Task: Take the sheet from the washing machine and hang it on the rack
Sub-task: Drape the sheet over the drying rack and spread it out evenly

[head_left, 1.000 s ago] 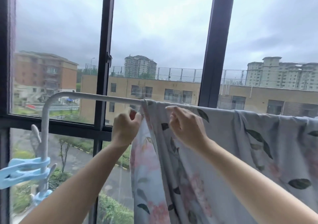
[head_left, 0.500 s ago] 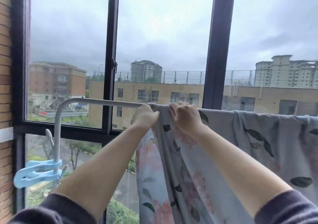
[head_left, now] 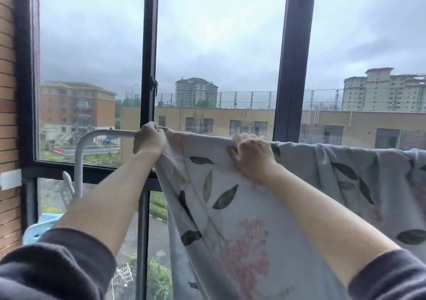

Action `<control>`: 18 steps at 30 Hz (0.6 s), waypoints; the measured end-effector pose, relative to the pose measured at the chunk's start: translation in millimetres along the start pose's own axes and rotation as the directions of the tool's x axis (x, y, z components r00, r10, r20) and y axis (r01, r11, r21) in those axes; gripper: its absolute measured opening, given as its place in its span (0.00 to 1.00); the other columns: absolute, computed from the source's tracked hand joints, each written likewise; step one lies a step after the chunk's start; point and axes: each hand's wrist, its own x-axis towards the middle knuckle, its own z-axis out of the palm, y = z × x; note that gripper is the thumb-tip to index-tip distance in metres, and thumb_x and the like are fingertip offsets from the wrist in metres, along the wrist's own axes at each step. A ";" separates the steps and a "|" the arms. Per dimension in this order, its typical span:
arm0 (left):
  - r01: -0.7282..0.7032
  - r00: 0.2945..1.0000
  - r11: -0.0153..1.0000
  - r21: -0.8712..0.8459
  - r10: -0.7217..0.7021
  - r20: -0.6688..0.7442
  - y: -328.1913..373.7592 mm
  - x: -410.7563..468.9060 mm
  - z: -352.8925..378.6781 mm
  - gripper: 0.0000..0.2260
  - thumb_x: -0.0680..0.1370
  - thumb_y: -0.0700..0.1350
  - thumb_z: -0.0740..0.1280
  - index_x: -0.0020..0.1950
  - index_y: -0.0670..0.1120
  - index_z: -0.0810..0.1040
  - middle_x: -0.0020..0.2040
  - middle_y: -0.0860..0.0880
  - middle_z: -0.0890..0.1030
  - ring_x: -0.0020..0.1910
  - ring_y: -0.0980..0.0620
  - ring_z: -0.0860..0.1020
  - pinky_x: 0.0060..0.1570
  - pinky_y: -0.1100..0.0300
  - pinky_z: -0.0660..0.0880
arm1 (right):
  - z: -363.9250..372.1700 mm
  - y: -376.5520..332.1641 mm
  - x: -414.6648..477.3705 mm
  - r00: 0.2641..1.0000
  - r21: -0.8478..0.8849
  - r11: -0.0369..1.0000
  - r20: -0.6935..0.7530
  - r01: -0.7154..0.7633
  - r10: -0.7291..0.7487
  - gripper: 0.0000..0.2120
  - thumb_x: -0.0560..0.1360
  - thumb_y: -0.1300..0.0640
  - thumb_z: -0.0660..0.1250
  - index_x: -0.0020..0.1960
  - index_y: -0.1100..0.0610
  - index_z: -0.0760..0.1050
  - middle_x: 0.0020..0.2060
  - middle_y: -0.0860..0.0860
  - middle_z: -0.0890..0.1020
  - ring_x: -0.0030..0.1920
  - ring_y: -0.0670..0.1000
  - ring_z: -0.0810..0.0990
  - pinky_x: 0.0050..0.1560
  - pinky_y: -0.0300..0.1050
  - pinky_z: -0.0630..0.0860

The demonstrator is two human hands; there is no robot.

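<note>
A pale grey sheet (head_left: 242, 207) printed with dark leaves and pink flowers hangs over the white rack bar (head_left: 108, 133) in front of the window. My left hand (head_left: 149, 139) grips the sheet's left edge at the top of the bar, fingers curled round the cloth. About an arm's width to the right, my right hand (head_left: 251, 154) grips the sheet's top fold on the bar. The sheet runs on along the bar to the right edge of the view and drops down out of sight.
The rack's white bar bends down at the left to an upright (head_left: 78, 173). A light blue clothes peg (head_left: 39, 228) is clipped low on it. Dark window frames (head_left: 292, 69) stand just behind the rack. A brick wall (head_left: 8, 115) closes the left side.
My left hand has slid left along the bar with the sheet's edge, so the hands are now apart and the cloth between them is spread wider. The view shifted slightly right.
</note>
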 end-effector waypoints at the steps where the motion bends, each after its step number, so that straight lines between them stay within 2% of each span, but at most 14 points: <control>1: -0.016 1.000 0.998 -0.063 0.015 -0.026 -5.5 -5.4 2.7 0.07 0.81 0.42 0.58 0.46 0.44 0.73 0.41 0.46 0.76 0.41 0.47 0.73 0.39 0.56 0.70 | 4.3 -2.3 -1.1 1.000 -0.009 1.000 0.001 -0.007 0.007 0.18 0.79 0.45 0.54 0.62 0.55 0.69 0.55 0.54 0.77 0.55 0.57 0.74 0.58 0.55 0.66; 4: -0.067 0.997 0.953 -0.294 0.051 -0.060 -18.7 -25.5 8.6 0.08 0.81 0.45 0.61 0.58 0.45 0.75 0.46 0.49 0.77 0.43 0.50 0.75 0.44 0.57 0.73 | 18.3 -9.0 -13.6 0.996 0.061 0.998 -0.085 0.024 -0.019 0.25 0.77 0.49 0.60 0.72 0.53 0.63 0.68 0.54 0.68 0.70 0.58 0.64 0.70 0.62 0.54; 6: -0.081 0.997 0.894 -0.440 0.067 -0.048 -28.7 -49.7 15.6 0.13 0.79 0.44 0.64 0.63 0.46 0.70 0.46 0.51 0.77 0.40 0.53 0.76 0.42 0.59 0.74 | 27.2 -14.4 -29.6 0.983 0.058 0.996 -0.175 0.071 -0.060 0.27 0.75 0.52 0.61 0.73 0.54 0.62 0.73 0.55 0.63 0.75 0.58 0.57 0.73 0.65 0.48; 8: 0.021 0.999 0.821 -0.570 0.008 0.048 -44.5 -73.8 25.2 0.16 0.77 0.44 0.67 0.62 0.46 0.68 0.44 0.52 0.78 0.38 0.56 0.77 0.39 0.59 0.76 | 41.7 -21.8 -52.2 0.980 0.043 0.994 -0.178 0.097 -0.088 0.27 0.75 0.53 0.59 0.74 0.52 0.62 0.75 0.55 0.60 0.76 0.59 0.55 0.73 0.65 0.48; 10: 0.160 0.976 0.776 -0.611 -0.033 0.214 -64.5 -95.1 40.8 0.13 0.76 0.44 0.69 0.58 0.42 0.72 0.45 0.47 0.81 0.41 0.49 0.80 0.42 0.55 0.79 | 59.0 -27.2 -80.8 0.990 0.059 0.993 -0.099 0.106 -0.100 0.26 0.75 0.54 0.57 0.73 0.52 0.63 0.75 0.55 0.60 0.75 0.59 0.57 0.71 0.65 0.55; 13: 0.324 0.895 0.763 -0.559 -0.056 0.442 -94.8 -136.0 66.6 0.14 0.76 0.43 0.70 0.58 0.38 0.77 0.46 0.45 0.83 0.44 0.47 0.81 0.41 0.59 0.79 | 90.6 -27.8 -138.8 0.993 0.073 0.992 0.058 0.100 -0.104 0.24 0.74 0.53 0.59 0.71 0.53 0.66 0.72 0.55 0.66 0.72 0.58 0.65 0.67 0.61 0.65; 16: 0.467 0.810 0.769 -0.436 -0.175 0.559 -115.9 -173.6 90.5 0.16 0.75 0.46 0.70 0.58 0.39 0.77 0.47 0.46 0.82 0.45 0.47 0.80 0.41 0.58 0.75 | 117.9 -22.2 -197.7 0.968 0.118 0.992 0.241 0.036 -0.064 0.24 0.72 0.52 0.56 0.68 0.52 0.68 0.68 0.54 0.72 0.67 0.57 0.72 0.61 0.57 0.73; 18: 0.546 0.756 0.753 -0.368 -0.252 0.604 -125.0 -194.4 101.4 0.16 0.74 0.49 0.71 0.53 0.38 0.77 0.42 0.44 0.81 0.39 0.46 0.79 0.36 0.58 0.73 | 131.7 -17.8 -237.4 0.926 0.151 0.988 0.377 -0.022 -0.037 0.25 0.72 0.53 0.60 0.69 0.52 0.68 0.67 0.54 0.73 0.65 0.57 0.73 0.58 0.53 0.75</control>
